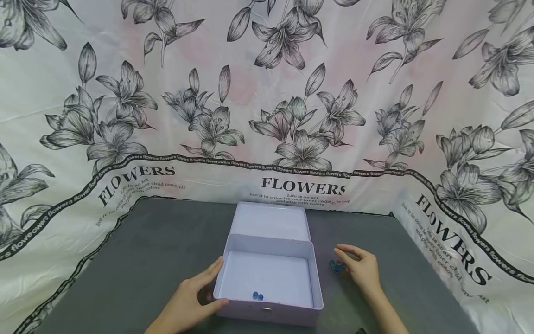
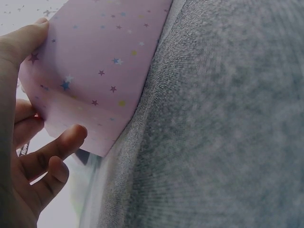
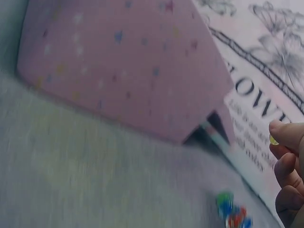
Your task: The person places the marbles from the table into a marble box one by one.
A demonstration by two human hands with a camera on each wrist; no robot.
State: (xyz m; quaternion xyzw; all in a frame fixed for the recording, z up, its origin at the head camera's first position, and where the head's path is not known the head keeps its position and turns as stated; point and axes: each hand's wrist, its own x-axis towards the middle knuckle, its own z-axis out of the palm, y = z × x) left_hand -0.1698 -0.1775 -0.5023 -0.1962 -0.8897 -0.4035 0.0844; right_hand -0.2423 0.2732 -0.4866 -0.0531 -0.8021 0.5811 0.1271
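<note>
A lidded box [image 1: 267, 315], lilac inside and pink with printed stars outside, stands with its lid [image 1: 270, 221] folded back. Two blue marbles [image 1: 257, 295] lie inside near its front wall. My left hand [image 1: 189, 294] holds the box at its front left corner, thumb and fingers spread along the rim; in the left wrist view two other fingers hang free of the wall. To the right of the box, my right hand [image 1: 360, 269] pinches a small yellowish marble [image 3: 272, 139] between thumb and forefinger. Just beneath it lies a little cluster of blue, green and red marbles [image 3: 232, 211].
The box and marbles are on a dark grey cloth-covered table [image 1: 167, 246]. White fabric [image 1: 267, 116] printed with lilies and "FLOWERS" lettering hangs behind and along both sides. A small dark object [image 1: 360, 330] shows at the bottom edge, right of the box.
</note>
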